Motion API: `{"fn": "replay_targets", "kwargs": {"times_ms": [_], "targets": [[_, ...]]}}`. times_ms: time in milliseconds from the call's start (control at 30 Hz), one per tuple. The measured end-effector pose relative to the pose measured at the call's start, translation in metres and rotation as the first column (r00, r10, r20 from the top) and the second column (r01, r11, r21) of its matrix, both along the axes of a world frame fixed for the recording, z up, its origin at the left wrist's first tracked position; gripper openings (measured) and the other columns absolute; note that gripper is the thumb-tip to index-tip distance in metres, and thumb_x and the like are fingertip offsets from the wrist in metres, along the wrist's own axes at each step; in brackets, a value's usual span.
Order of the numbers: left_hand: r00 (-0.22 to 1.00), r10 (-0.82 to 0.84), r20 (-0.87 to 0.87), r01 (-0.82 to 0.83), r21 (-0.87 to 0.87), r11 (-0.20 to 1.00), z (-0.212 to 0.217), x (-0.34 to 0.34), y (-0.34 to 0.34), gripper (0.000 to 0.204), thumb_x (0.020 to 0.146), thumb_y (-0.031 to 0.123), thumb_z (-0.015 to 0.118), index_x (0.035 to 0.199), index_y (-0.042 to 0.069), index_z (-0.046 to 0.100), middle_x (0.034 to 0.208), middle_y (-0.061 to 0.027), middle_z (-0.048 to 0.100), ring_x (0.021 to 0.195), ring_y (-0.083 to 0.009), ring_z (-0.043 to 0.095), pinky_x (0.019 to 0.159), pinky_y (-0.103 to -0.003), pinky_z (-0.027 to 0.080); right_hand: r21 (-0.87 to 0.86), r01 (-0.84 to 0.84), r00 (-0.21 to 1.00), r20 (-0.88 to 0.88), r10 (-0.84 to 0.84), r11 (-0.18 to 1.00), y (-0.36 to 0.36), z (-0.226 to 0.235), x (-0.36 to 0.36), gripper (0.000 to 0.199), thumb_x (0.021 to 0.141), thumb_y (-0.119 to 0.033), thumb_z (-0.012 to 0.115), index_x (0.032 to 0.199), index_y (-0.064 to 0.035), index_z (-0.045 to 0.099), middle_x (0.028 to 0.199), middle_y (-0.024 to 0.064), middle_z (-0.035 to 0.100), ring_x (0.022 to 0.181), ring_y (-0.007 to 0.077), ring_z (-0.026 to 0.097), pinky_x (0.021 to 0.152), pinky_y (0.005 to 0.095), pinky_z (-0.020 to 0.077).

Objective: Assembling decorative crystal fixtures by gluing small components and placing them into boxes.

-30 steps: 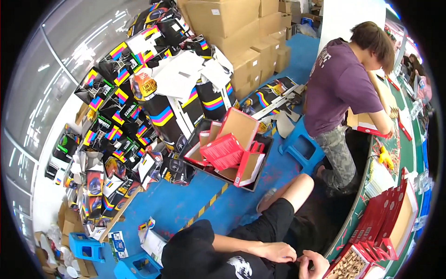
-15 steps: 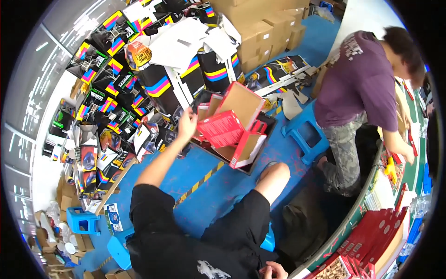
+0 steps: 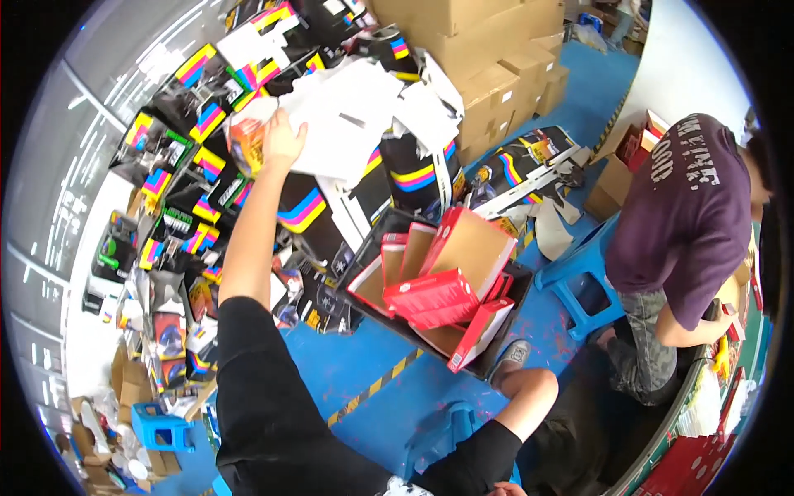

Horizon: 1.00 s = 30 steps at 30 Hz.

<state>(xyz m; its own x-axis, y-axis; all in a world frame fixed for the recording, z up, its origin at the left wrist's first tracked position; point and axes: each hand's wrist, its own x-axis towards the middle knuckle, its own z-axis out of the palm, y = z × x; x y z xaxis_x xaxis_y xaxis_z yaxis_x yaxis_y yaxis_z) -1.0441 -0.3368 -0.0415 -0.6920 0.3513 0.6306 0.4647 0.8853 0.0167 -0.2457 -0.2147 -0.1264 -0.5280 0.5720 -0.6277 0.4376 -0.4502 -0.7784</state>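
Note:
My left hand (image 3: 283, 142) reaches far forward and rests on the left side of a large white sheet (image 3: 343, 112) draped over a stack of black printed packages. Its fingers look stretched out, with the thumb apart. Beside the fingers is an orange and black printed piece (image 3: 246, 142). My right hand (image 3: 506, 489) shows only as a sliver at the lower edge, so its fingers are mostly hidden. Ahead of my knee, a black crate (image 3: 361, 263) holds several red cardboard boxes (image 3: 432, 296) with brown insides, lying loosely at angles.
Black packages with coloured stripes (image 3: 211, 165) heap up at left. Brown cartons (image 3: 488, 91) stand behind. At right, a person in a purple shirt (image 3: 674, 223) leans over a green-edged bench, beside a blue stool (image 3: 583, 285). Another blue stool (image 3: 161, 427) is at lower left.
My left hand has moved from beside the red boxes in the crate forward and left onto the white sheet. The view has shifted, and the person at right has drawn their arm in.

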Motion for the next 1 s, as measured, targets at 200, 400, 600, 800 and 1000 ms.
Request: {"fn": "replay_targets", "kwargs": {"times_ms": [200,400,600,800,1000], "targets": [[0.96,0.273,0.053,-0.214,-0.489,0.845,0.006,-0.034,0.014,0.094,0.072,0.046,0.072,0.138,-0.006,0.029,0.142,-0.0242,0.034,0.134,-0.0388,0.029,0.11,-0.046,0.026,0.119,0.17,0.985,-0.035,-0.167,0.978,0.002,-0.051,0.01,0.016,0.091,-0.015,0.06,0.098,-0.0013,0.065,0.064,0.0041,0.059,0.051,0.0082,0.049,0.046,0.0225,0.04],[0.806,0.53,0.264,-0.248,-0.663,0.706,0.028,-0.042,-0.011,0.11,0.056,0.05,0.08,0.14,0.004,0.026,0.127,-0.017,0.052,0.12,-0.032,0.049,0.103,-0.043,0.036,0.044,0.228,0.973,0.032,-0.23,0.973,0.004,-0.076,0.018,0.017,0.092,-0.017,0.06,0.094,-0.0009,0.065,0.067,0.0048,0.061,0.056,0.0089,0.054,0.05,0.0214,0.0433],[0.887,0.146,0.438,0.098,-0.488,0.867,0.054,-0.023,-0.005,0.045,0.065,0.041,0.074,0.082,0.0,0.068,0.087,-0.0199,0.068,0.087,-0.0348,0.066,0.076,-0.044,0.052,0.015,0.23,0.973,0.003,-0.23,0.973,0.006,-0.085,0.004,0.016,0.092,-0.016,0.06,0.094,-0.0011,0.065,0.068,0.0019,0.06,0.056,0.0072,0.051,0.05,0.0196,0.0412],[0.937,-0.165,0.309,0.348,-0.766,0.541,-0.064,0.309,-0.004,0.014,0.069,0.022,0.061,0.065,0.01,0.066,0.066,-0.0102,0.061,0.067,-0.0256,0.059,0.061,-0.042,0.046,0.018,0.167,0.984,0.054,-0.167,0.986,0.019,-0.11,0.016,0.016,0.093,-0.018,0.058,0.096,-0.0028,0.061,0.067,0.0039,0.058,0.055,0.0121,0.054,0.05,0.0233,0.0445],[0.242,-0.38,0.892,0.531,0.206,0.822,-0.009,0.501,-0.081,0.033,0.072,0.014,0.056,0.105,0.007,0.058,0.087,-0.0091,0.059,0.082,-0.0228,0.062,0.073,-0.046,0.049,0.166,-0.077,0.982,0.183,0.046,0.983,0.049,-0.122,0.028,0.014,0.093,-0.017,0.057,0.092,-0.0033,0.06,0.066,0.0037,0.06,0.056,0.0101,0.058,0.046,0.0214,0.0448]]}}
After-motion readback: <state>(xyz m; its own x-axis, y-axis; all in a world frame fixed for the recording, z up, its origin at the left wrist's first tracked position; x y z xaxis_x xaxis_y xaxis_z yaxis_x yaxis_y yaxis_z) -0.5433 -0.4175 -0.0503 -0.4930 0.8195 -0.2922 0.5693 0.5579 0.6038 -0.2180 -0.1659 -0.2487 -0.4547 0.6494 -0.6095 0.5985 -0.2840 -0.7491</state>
